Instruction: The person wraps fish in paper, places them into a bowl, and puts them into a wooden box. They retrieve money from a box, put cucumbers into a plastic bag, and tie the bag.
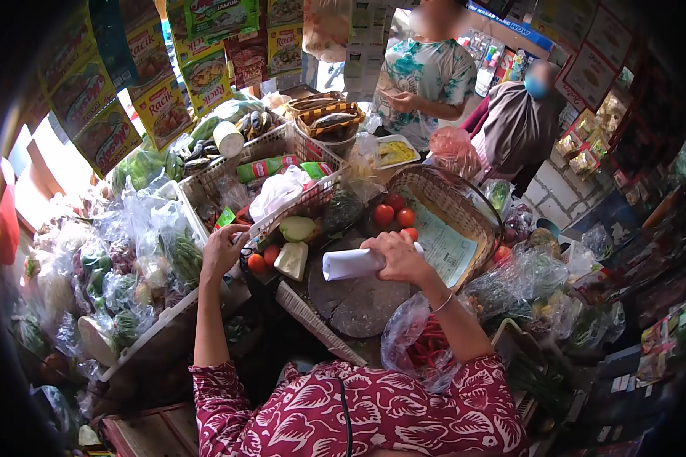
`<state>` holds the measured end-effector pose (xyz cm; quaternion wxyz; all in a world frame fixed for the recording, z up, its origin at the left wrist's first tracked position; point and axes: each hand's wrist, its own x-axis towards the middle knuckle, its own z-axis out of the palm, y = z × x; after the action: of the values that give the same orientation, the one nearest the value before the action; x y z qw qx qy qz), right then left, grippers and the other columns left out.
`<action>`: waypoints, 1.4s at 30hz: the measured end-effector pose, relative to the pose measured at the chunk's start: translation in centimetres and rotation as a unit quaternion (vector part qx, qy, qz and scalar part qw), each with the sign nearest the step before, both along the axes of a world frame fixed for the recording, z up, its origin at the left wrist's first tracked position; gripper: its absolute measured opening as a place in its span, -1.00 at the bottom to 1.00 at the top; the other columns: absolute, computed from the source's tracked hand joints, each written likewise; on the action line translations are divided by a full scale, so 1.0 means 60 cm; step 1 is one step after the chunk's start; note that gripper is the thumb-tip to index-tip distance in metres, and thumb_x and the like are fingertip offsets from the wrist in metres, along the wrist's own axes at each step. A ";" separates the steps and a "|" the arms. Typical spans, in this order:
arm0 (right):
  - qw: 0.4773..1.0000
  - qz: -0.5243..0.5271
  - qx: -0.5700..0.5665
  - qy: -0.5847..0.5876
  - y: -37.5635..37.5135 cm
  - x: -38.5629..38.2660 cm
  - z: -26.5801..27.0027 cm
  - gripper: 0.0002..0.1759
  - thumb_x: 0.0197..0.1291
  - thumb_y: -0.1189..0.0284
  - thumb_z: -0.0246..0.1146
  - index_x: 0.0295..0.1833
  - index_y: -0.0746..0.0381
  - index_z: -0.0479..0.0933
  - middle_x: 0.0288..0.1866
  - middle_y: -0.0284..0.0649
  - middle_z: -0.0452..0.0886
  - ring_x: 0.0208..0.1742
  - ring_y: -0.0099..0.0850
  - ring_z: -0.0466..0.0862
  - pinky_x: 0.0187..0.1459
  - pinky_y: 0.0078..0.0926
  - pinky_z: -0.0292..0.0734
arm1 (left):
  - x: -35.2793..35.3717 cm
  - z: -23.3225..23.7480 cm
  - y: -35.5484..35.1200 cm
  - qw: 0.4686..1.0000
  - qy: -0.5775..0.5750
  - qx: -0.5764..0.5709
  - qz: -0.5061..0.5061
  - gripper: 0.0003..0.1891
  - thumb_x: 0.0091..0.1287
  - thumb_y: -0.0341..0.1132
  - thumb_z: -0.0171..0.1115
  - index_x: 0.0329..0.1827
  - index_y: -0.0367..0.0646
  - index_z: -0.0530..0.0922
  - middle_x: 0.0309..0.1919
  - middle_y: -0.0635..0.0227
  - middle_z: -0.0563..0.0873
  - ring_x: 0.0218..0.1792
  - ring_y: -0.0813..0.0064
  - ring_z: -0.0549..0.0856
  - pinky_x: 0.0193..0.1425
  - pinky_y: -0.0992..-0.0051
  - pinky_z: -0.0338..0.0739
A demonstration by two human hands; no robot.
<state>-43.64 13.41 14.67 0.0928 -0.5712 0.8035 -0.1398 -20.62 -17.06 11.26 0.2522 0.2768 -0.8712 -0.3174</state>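
Observation:
My right hand (399,257) is closed around a rolled white paper (344,265), held above a round, dark chopping block (351,305). My left hand (225,247) has its fingers bent over the near corner of a white plastic crate (305,196). Beside that hand are small tomatoes (257,263), a pale cut vegetable (291,260) and a light green rounded vegetable (296,228). Below my right forearm sits a clear bag of red chillies (428,343). Inside the crate lie green packets (268,167) and a white plastic bag (280,192).
A wicker basket (486,228) with tomatoes (383,215) and a printed sheet (442,242) stands beyond the block. Bagged vegetables (137,251) fill the left side. Seasoning sachets (152,91) hang above. Two people, one in a patterned shirt (421,76), stand across the goods.

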 end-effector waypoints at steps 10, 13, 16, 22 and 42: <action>1.000 -0.015 0.025 0.003 0.003 0.014 -0.004 -0.41 -0.32 0.45 0.30 0.01 -0.05 0.47 -0.12 -0.26 0.45 0.11 -0.25 0.41 0.30 0.00 0.00 | 0.000 0.003 0.000 1.000 -0.002 -0.016 -0.008 -0.72 0.19 -0.13 0.21 -0.22 -0.15 0.66 -0.28 0.29 0.70 -0.24 0.33 0.68 -0.12 0.39 0.51; 1.000 -0.011 0.029 -0.003 0.001 0.015 -0.008 -0.40 -0.32 0.45 0.30 0.02 -0.06 0.47 -0.11 -0.25 0.45 0.12 -0.24 0.40 0.30 0.01 0.00 | 0.000 -0.003 -0.006 0.999 0.006 -0.034 -0.026 -0.72 0.18 -0.13 0.21 -0.28 -0.18 0.66 -0.27 0.30 0.70 -0.22 0.32 0.67 -0.10 0.40 0.49; 0.999 -0.009 0.041 -0.007 -0.002 0.020 -0.018 -0.39 -0.32 0.44 0.31 0.02 -0.06 0.47 -0.10 -0.25 0.45 0.14 -0.23 0.39 0.30 0.03 -0.01 | 0.000 -0.005 -0.009 0.999 0.005 -0.037 -0.035 -0.71 0.17 -0.13 0.22 -0.33 -0.21 0.67 -0.26 0.31 0.70 -0.21 0.31 0.66 -0.08 0.40 0.48; 0.999 -0.002 0.046 0.000 -0.006 0.028 -0.046 -0.39 -0.33 0.44 0.32 0.03 -0.06 0.48 -0.11 -0.24 0.46 0.13 -0.22 0.40 0.29 -0.02 0.00 | 0.004 0.004 -0.005 0.999 -0.028 -0.033 -0.033 -0.72 0.16 -0.20 0.26 -0.30 -0.29 0.65 -0.16 0.24 0.68 -0.16 0.37 0.65 -0.06 0.44 0.49; 0.998 -0.007 0.060 0.025 -0.003 0.036 -0.076 -0.33 -0.35 0.46 0.37 0.06 -0.06 0.45 -0.07 -0.21 0.47 0.10 -0.21 0.42 0.25 0.02 0.08 | -0.005 0.007 -0.001 0.999 -0.011 -0.015 -0.032 -0.81 0.10 -0.34 0.31 -0.27 -0.24 0.63 -0.22 0.27 0.70 -0.19 0.40 0.66 -0.09 0.48 0.49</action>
<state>-41.49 13.22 10.08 0.1058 -0.5622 0.8165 -0.0775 -20.93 -17.14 11.70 0.2362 0.2485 -0.8871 -0.3090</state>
